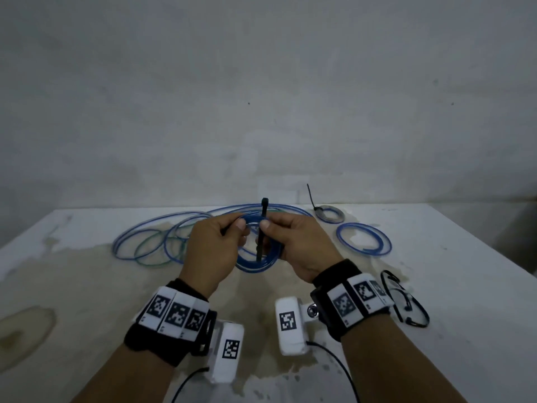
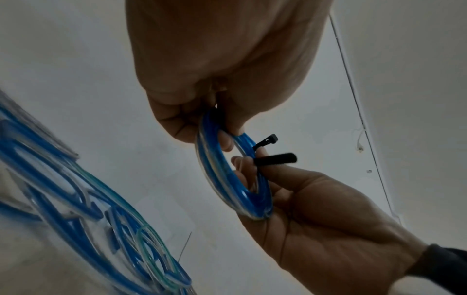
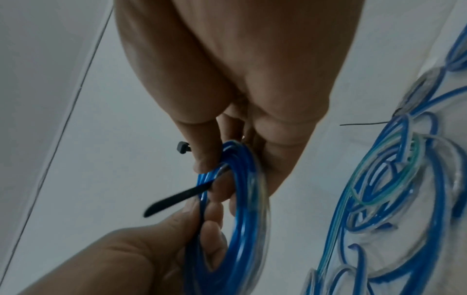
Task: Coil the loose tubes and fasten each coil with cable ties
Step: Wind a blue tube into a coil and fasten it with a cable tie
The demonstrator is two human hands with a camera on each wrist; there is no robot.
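The blue tube coil [image 1: 255,251] hangs between the two hands, lifted off the table [image 1: 87,286], with a black cable tie [image 1: 263,228] running across its upper strands. The tie's head stands above the knuckles and its tail points down through the ring. The right hand [image 1: 299,245] grasps the coil on its right side, thumb pressing the tie against the tubing. The left hand [image 1: 215,248] pinches the coil's left side, and a dark strap end shows at its fingers [image 2: 227,137].

The step in hand appears to be wrapping the tie round the bundle. To do it well, the right thumb should likely keep every strand gathered while the left hand brings the tail round beneath and feeds it into the head, ribbed side inward, then pulls snug without flattening the tubing.

Beyond the left hand lie loose tubes [image 1: 151,242], blue and green, uncoiled. Beyond the right hand sit a tied coil [image 1: 329,214] and an untied coil [image 1: 363,238]. Near the right wrist lie spare ties [image 1: 406,303].
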